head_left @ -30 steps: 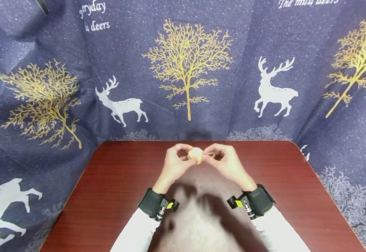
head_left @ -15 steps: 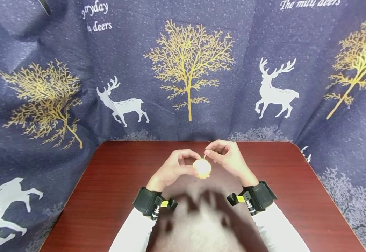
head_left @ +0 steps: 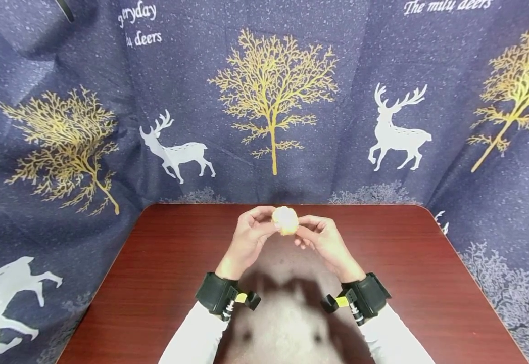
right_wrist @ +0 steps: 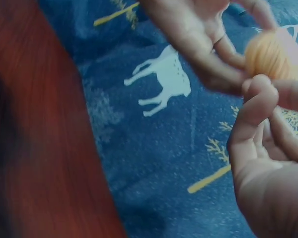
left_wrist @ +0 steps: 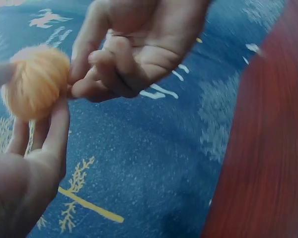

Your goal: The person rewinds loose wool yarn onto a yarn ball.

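A small ball of yarn (head_left: 285, 221) is held up above the far part of the table, bright and washed out in the head view. Its wound yellow-orange strands show in the left wrist view, where the yarn ball (left_wrist: 37, 82) sits between the thumb and fingers of my left hand (left_wrist: 35, 168). My right hand (head_left: 325, 240) is at the ball's right side, thumb and forefinger pinched together close to its edge. The right wrist view shows the right hand (right_wrist: 268, 163) in front of the ball. The strand in that pinch is hidden by the fingertips.
Under both hands lies a red-brown wooden table (head_left: 164, 283), with arm shadows across its pale middle. A dark blue cloth (head_left: 291, 101) printed with deer and trees hangs behind and at the sides. Black straps with small cameras (head_left: 219, 293) circle both wrists.
The ball first came lower and toward the right, then rose back up and left. My right hand, which drew a short strand above the ball, has come down to its right edge.
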`<action>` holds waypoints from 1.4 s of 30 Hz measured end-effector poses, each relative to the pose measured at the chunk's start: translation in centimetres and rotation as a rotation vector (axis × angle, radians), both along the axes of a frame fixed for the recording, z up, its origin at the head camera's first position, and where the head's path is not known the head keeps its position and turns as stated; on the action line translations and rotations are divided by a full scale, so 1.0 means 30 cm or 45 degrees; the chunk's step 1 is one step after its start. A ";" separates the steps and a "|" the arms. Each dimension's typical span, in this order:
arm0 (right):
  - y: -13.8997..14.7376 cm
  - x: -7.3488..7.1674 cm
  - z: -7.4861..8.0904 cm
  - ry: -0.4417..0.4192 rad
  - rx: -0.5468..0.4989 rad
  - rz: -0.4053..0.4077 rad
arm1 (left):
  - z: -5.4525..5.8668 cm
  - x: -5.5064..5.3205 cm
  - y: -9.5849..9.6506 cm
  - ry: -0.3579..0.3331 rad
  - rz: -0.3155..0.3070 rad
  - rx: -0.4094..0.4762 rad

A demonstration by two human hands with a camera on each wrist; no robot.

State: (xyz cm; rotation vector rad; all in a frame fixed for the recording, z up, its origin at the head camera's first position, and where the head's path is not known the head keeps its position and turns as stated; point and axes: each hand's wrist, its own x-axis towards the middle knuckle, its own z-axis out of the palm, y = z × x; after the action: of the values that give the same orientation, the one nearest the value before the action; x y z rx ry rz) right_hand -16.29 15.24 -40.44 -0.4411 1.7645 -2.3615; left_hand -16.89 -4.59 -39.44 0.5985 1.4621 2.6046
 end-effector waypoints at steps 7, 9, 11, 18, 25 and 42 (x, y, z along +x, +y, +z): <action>0.014 -0.010 -0.040 -0.204 -0.121 0.164 | -0.035 -0.008 0.012 0.284 0.324 -0.433; 0.030 -0.020 -0.065 -0.223 -0.106 0.259 | -0.054 -0.012 0.007 0.356 0.334 -0.570; 0.041 -0.034 -0.093 -0.228 -0.052 0.343 | -0.071 -0.016 -0.003 0.363 0.306 -0.691; 0.038 -0.091 -0.187 -0.185 0.403 0.320 | -0.108 -0.030 -0.026 0.124 0.041 -0.985; 0.014 -0.183 -0.244 -0.131 0.829 0.266 | -0.170 -0.112 -0.006 -0.036 0.092 -1.282; -0.038 -0.258 -0.250 0.118 1.581 -0.159 | -0.241 -0.229 0.056 -0.171 0.134 -1.392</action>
State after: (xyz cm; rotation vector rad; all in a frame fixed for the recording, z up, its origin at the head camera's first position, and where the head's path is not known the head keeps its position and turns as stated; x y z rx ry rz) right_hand -24.04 14.10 -47.95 -0.2174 2.8405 -0.8840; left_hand -23.78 -2.92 -46.68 0.1854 2.4930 1.4314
